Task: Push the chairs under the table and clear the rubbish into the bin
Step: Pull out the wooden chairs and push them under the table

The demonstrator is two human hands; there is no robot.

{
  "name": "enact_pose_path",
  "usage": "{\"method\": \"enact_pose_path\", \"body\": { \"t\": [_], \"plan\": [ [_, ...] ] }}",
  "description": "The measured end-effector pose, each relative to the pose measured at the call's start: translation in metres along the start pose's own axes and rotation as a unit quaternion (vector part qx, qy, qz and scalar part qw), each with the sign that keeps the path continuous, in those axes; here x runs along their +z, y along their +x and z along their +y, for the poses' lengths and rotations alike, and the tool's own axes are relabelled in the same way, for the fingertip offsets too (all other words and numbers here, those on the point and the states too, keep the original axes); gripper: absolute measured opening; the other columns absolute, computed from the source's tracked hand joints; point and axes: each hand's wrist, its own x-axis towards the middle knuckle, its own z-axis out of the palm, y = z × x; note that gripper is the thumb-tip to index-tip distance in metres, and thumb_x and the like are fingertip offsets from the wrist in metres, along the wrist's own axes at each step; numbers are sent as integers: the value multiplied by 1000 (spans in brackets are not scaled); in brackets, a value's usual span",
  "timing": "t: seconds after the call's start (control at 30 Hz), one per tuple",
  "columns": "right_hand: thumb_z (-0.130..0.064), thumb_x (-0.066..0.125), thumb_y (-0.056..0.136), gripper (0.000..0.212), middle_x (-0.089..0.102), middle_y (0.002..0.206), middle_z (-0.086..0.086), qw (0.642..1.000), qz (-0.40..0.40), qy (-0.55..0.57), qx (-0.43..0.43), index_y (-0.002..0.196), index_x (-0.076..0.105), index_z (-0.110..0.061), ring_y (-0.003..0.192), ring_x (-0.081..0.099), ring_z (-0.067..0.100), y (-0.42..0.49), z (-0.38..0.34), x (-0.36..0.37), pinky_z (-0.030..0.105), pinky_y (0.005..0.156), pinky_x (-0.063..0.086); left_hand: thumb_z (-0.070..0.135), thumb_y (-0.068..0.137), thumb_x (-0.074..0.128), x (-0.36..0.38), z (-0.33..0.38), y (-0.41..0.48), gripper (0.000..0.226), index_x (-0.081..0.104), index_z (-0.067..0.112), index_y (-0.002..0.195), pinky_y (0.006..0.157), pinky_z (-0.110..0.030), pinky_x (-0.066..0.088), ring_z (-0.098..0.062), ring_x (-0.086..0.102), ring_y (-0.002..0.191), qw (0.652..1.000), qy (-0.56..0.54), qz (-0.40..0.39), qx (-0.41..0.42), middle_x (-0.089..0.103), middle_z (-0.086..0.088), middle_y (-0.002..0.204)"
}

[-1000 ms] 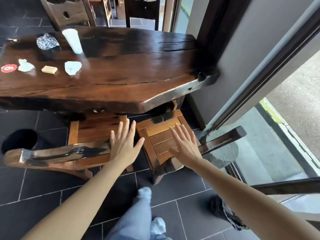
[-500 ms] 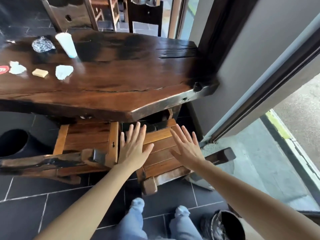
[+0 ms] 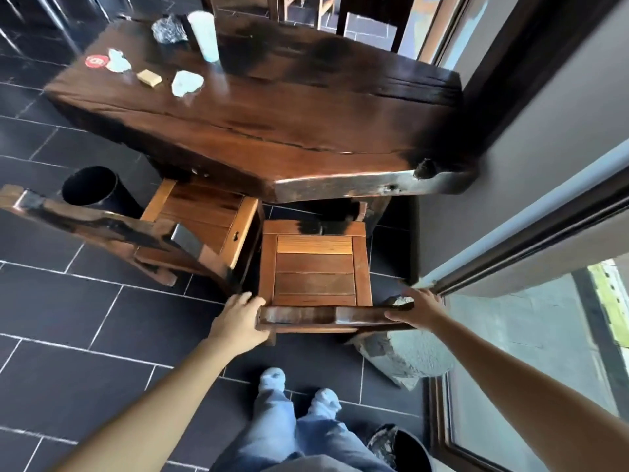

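Gripping the chair [image 3: 315,267] backrest's two ends, left hand [image 3: 238,321] and right hand [image 3: 420,306] closed around it.

glossy wooden table [image 3: 306,131] (dark), matt floor tiles [image 3: 85,301]

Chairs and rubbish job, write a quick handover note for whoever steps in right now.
Left hand and right hand grip the backrest ends of the right chair; its seat is mostly outside the table.
Left chair is partly under, angled.
Rubbish on the table: cup, foil wad, paper scraps.
Left: push both chairs in, then clear rubbish into the bin.
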Motion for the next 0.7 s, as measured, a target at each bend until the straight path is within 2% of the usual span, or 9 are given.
{"method": "enact_pose_path", "body": {
  "t": [0.1, 0.17, 0.2, 0.27, 0.3, 0.37, 0.43, 0.53, 0.7],
  "plan": [
    [-44, 79, 69, 50, 41, 138, 9, 999, -2, 49, 22, 114, 61, -31, 130, 35, 29, 8, 11, 3, 35, 104, 34, 34, 79, 69, 6, -6, 6, 62, 39, 23, 133, 89, -42, 49, -28, 46, 125, 998, -46, 27, -44, 31, 1, 146],
    [-30, 83, 69, 34, 43, 127, 6, 991, 8, 123, 49, 90, 57, -35, 125, 38, 29, 12, 20, 6, 42, 98, 46, 33, 78, 70, 11, -6, 10, 61, 40, 22, 131, 81, -41, 50, -33, 59, 108, 996, -50, 38, -60, 35, 1, 138],
    [-23, 83, 70, 36, 43, 120, 4, 985, 9, 162, 57, 86, 53, -33, 119, 43, 28, 14, 23, 9, 44, 85, 54, 32, 78, 71, 13, -6, 11, 59, 42, 22, 128, 78, -41, 50, -35, 61, 103, 995, -49, 50, -67, 37, 0, 134],
    [-13, 81, 70, 42, 45, 111, 4, 974, 31, 211, 77, 95, 51, -28, 103, 56, 29, 14, 26, 15, 40, 57, 60, 29, 75, 73, 15, -6, 14, 50, 47, 23, 118, 74, -40, 51, -36, 62, 96, 993, -60, 72, -74, 42, 1, 126],
    [-8, 78, 71, 42, 49, 105, 4, 971, 45, 221, 82, 97, 51, -25, 93, 61, 30, 13, 25, 16, 40, 52, 60, 28, 74, 73, 15, -7, 15, 45, 50, 24, 112, 72, -39, 50, -35, 63, 93, 992, -68, 81, -75, 45, 2, 122],
    [-3, 74, 71, 34, 54, 86, 1, 963, 65, 246, 86, 89, 55, -24, 79, 67, 32, 15, 23, 20, 47, 56, 60, 28, 71, 73, 14, -10, 17, 38, 52, 25, 103, 68, -36, 50, -32, 63, 89, 990, -80, 94, -68, 51, 4, 112],
    [-2, 74, 67, 35, 56, 75, -3, 959, 77, 258, 88, 75, 55, -31, 74, 69, 32, 18, 23, 24, 50, 59, 60, 28, 70, 74, 15, -14, 18, 34, 54, 25, 97, 66, -34, 48, -30, 63, 87, 989, -86, 110, -54, 54, 6, 106],
    [-5, 76, 62, 40, 60, 74, -8, 955, 92, 266, 89, 68, 55, -39, 74, 69, 30, 21, 27, 30, 50, 64, 59, 27, 69, 74, 15, -15, 19, 31, 56, 25, 94, 62, -32, 44, -29, 63, 85, 986, -89, 134, -44, 56, 7, 102],
    [-8, 78, 62, 35, 66, 76, -8, 948, 92, 293, 82, 71, 60, -37, 72, 68, 23, 21, 19, 36, 46, 66, 60, 24, 69, 75, 7, -23, 24, 30, 59, 27, 94, 62, -33, 43, -28, 63, 86, 982, -95, 160, -41, 58, 8, 100]
  ]
}}
